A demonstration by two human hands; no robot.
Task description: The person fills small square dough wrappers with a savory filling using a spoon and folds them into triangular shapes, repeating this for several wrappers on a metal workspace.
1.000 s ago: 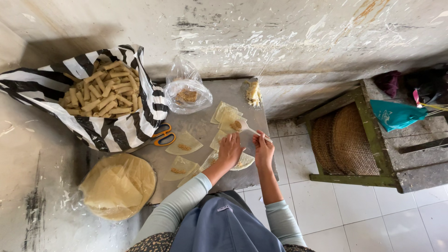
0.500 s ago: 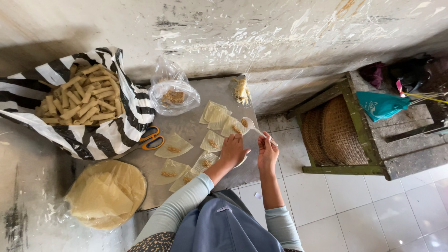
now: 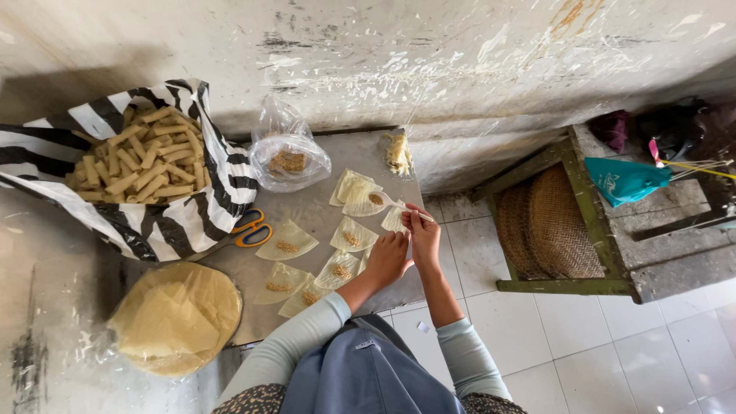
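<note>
Several thin pale wrapper pieces (image 3: pixel 287 241) lie spread on a grey board (image 3: pixel 314 211), each with a small dab of brown filling. My right hand (image 3: pixel 423 231) holds a white spoon (image 3: pixel 399 204) whose bowl rests over a wrapper (image 3: pixel 365 200) at the far side of the board. My left hand (image 3: pixel 389 257) presses down on a wrapper (image 3: pixel 340 269) at the board's near right edge, fingers curled.
A striped bag (image 3: pixel 169 218) full of rolled sticks (image 3: pixel 138 161) sits at the left. A clear plastic bag (image 3: pixel 287 153) of filling, orange-handled scissors (image 3: pixel 249 230), a stack of round wrappers (image 3: pixel 176 316), a green wooden frame (image 3: pixel 567 285) with woven trays stand around.
The view has shifted slightly. My right hand with the spoon has moved from the near wrappers toward the far one; my left hand stays at the board's near right edge.
</note>
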